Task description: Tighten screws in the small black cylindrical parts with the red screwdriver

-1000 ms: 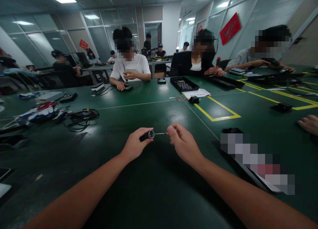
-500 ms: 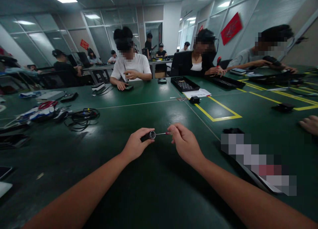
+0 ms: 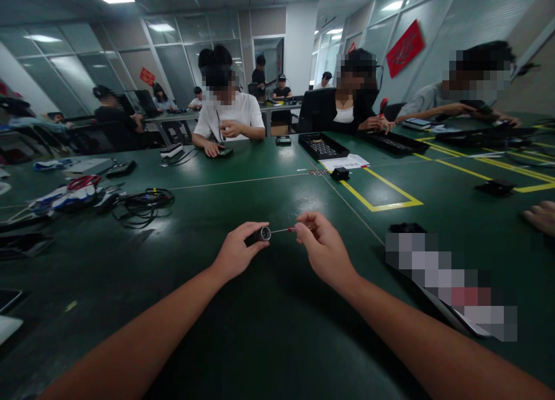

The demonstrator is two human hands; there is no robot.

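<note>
My left hand [image 3: 236, 254] grips a small black cylinder [image 3: 259, 235] with a silver rim, held just above the green table [image 3: 260, 330]. My right hand [image 3: 323, 250] pinches the red handle of a thin screwdriver [image 3: 288, 229]. Its metal shaft points left into the open end of the cylinder. Both hands sit close together at the middle of the view, forearms stretched out over the table.
A tangle of black cables [image 3: 141, 204] and red-blue items [image 3: 71, 195] lie at left. A black parts tray [image 3: 321, 146], a yellow-taped rectangle [image 3: 381, 195] and small black boxes [image 3: 339, 174] sit ahead right. Several people sit across the table; another person's hand [image 3: 540, 215] rests at far right.
My right hand has lifted slightly and its fingers have shifted on the screwdriver handle. The left hand and cylinder stay almost still.
</note>
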